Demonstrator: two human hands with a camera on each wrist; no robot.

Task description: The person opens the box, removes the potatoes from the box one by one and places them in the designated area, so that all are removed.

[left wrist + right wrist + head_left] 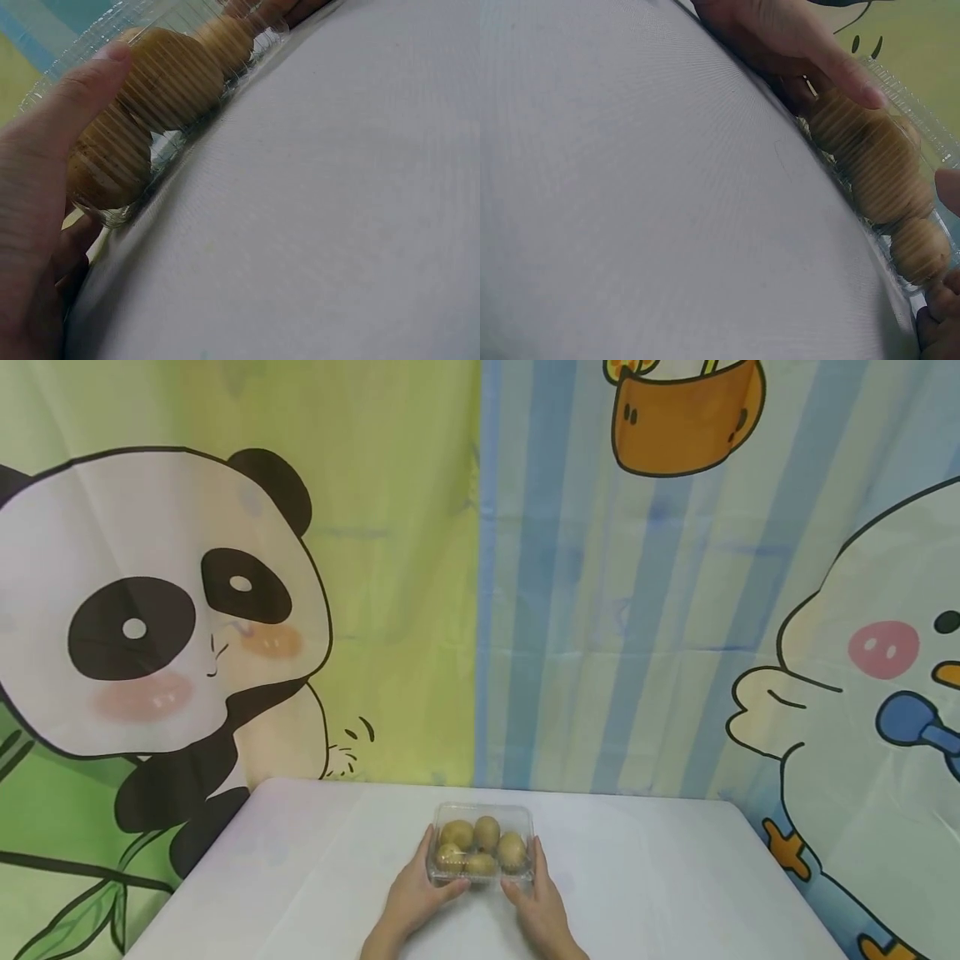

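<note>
Centrally, one clear plastic box is held between two hands at the white table; contact of its base with the surface cannot be told. Contents: rounded brown produce, five pieces being countable from the head view. Left hand: the box's left side is gripped, the thumb being laid over the near wall and bent fingers being shown round the lower corner by the left wrist view. Right hand: the right side is gripped between thumb and fingers; finger spacing cannot be told. Fine ridges on the near wall are shown clearly by the wrist views; the bird drawing is shown by the head view alone.
</note>
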